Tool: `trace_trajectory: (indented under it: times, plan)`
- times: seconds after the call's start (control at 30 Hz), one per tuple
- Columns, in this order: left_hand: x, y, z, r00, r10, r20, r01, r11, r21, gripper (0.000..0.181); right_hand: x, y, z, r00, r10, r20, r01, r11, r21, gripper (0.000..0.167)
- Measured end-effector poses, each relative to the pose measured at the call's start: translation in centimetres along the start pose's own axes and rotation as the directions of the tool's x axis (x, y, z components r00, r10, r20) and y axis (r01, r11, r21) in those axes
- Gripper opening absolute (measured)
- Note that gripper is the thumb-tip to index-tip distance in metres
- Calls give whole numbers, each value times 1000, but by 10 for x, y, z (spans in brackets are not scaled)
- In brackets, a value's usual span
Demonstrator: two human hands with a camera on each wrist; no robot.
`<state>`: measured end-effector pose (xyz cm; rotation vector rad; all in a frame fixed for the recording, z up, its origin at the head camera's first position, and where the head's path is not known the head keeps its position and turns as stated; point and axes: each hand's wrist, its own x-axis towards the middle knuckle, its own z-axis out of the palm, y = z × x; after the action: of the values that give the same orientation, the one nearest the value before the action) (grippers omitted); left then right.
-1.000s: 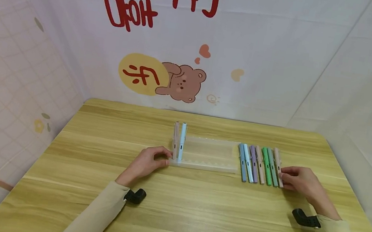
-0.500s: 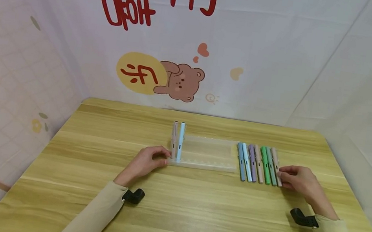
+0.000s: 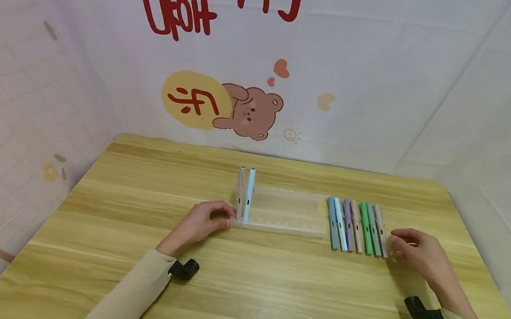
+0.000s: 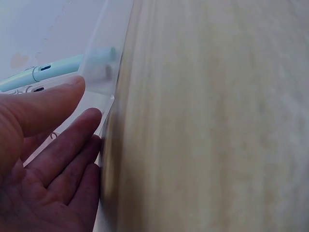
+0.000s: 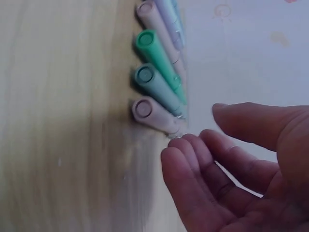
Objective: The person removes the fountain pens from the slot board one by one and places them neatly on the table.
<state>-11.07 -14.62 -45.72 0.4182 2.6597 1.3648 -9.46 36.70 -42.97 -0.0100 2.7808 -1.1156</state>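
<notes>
Starting with edges, the rack (image 3: 285, 230) lay on the tabletop (image 3: 256, 290), toward its far side, carrying a mauve pen (image 3: 240, 193) and a pale blue pen (image 3: 249, 194) at its left end, both projecting past its back edge. Just beside its right end lay a row of seven pens (image 3: 356, 226), closing with a beige end pen (image 3: 382, 230). Wood grain showed from there to the right edge, and a deep stretch extended toward the person.

The left hand (image 3: 200, 222) was at the rack's left end, fingers fairly straight and close together, thumb apart; whether they pressed on it could not be told. The right hand (image 3: 421, 251) was just beside the end pen, fingers bunched and gently bent, a gap separating them from the thumb; contact could not be confirmed. Both forearms reached forward in pale sleeves (image 3: 129, 291), with black wrist mounts (image 3: 422, 312).

The tabletop was light, streaked wood. White walls (image 3: 372, 61) enclosed it, the rear one printed with red lettering (image 3: 175, 12) and a bear (image 3: 249, 112).
</notes>
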Motion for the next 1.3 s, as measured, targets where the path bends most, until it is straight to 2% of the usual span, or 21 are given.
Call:
trace_trajectory:
  times: [0.33, 0.7, 0.97, 1.3]
  plan:
    - [2, 1, 1, 1000, 24, 6, -24, 999, -22, 12, -15, -23, 4, 991, -60, -120, 60, 998, 0, 50]
    - [0, 0, 0, 1000, 22, -2, -22, 999, -32, 12, -19, -60, 23, 974, -139, -178, 155, 985, 79, 41]
    - [0, -1, 0, 1000, 15, -9, -15, 1000, -26, 11, -12, -89, 47, 961, -233, -148, 255, 955, 151, 36]
    - [0, -2, 1, 1000, 10, -11, -11, 999, -32, 11, 1, -116, 79, 941, -327, -85, 337, 894, 296, 29]
